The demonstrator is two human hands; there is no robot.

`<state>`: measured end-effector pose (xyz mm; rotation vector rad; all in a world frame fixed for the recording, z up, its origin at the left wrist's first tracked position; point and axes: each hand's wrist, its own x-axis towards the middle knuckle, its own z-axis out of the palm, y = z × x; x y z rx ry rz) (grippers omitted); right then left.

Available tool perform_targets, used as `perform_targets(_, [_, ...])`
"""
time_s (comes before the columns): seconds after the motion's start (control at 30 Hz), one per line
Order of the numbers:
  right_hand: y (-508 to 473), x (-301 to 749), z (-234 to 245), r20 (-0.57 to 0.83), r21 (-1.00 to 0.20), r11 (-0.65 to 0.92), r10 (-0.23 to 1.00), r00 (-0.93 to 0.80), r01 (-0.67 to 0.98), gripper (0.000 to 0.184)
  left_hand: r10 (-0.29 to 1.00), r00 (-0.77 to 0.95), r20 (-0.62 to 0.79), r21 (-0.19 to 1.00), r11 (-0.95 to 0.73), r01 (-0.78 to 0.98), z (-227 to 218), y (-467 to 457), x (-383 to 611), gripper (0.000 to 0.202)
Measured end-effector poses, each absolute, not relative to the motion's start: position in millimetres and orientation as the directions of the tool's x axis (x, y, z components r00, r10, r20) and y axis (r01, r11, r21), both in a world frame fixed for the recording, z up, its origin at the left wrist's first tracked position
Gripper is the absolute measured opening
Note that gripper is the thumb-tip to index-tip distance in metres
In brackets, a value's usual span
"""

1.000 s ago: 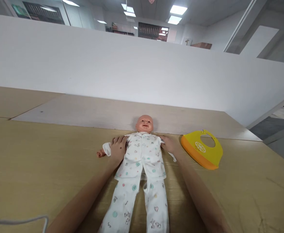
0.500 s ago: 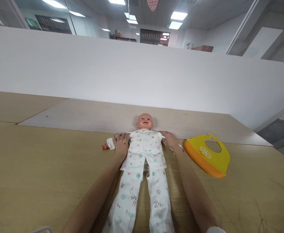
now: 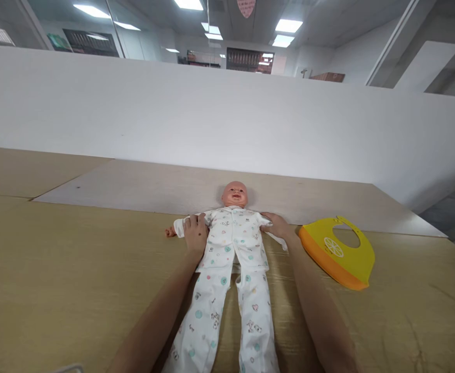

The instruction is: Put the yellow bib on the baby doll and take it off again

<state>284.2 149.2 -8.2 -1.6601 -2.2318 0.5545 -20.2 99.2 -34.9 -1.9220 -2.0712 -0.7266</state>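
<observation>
A baby doll in white printed pyjamas lies on its back on the wooden table, head toward the white partition. My left hand rests on the doll's shoulder and sleeve at the left, fingers curled over the cloth. On the other side my right hand grips the doll's other sleeve, which hides the doll's arm. A yellow and orange silicone bib lies flat just to the right of my right forearm.
A white partition wall runs along the far edge of the table. A paler board lies on the table behind the doll's head. The table's right edge drops to a grey floor. A white cable end shows at bottom left.
The view has drifted a little, so doll and bib sit slightly further right. Both hands stay on the doll's shoulders, with hardly any change in their hold.
</observation>
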Motion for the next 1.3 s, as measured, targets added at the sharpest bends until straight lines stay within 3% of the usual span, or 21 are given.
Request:
perform_targets(0.1, [149, 296, -8, -0.033, -0.519, 0.207, 0.965, -0.262, 0.829, 0.062, 0.917, -0.142, 0.372, 0.223, 0.06, 0.973, -32, 97, -19, 0.036])
perform_targets(0.27, [148, 300, -7, 0.008, -0.435, 0.178, 0.981, -0.194, 0.883, 0.051, 0.941, -0.264, 0.212, 0.256, 0.207, 0.944, -31, 97, -17, 0.038])
perform_targets(0.5, [143, 283, 2, 0.088, -0.151, 0.197, 0.979, -0.185, 0.969, 0.041, 0.93, -0.222, 0.295, 0.258, 0.146, 0.955, -31, 96, -19, 0.037])
perform_targets(0.73, [139, 276, -10, 0.113, -0.141, 0.174, 0.981, -0.159, 0.975, 0.042, 0.897, -0.108, 0.43, 0.243, 0.0, 0.97, -30, 92, -23, 0.032])
perform_targets(0.87, [131, 280, -17, 0.159, -0.148, 0.143, 0.98, -0.119, 0.979, 0.044, 0.876, -0.163, 0.453, 0.294, 0.026, 0.955, -34, 95, -24, 0.032])
perform_targets(1.13, [122, 297, -18, 0.096, -0.182, -0.113, 0.987, 0.132, 0.977, 0.051, 0.834, -0.328, 0.445, 0.395, 0.145, 0.907, -42, 102, -25, 0.028])
perform_targets(1.3, [117, 293, -30, 0.274, -0.14, -0.121, 0.949, 0.155, 0.983, 0.056, 0.82, -0.328, 0.47, 0.409, 0.127, 0.904, -46, 92, -29, 0.03])
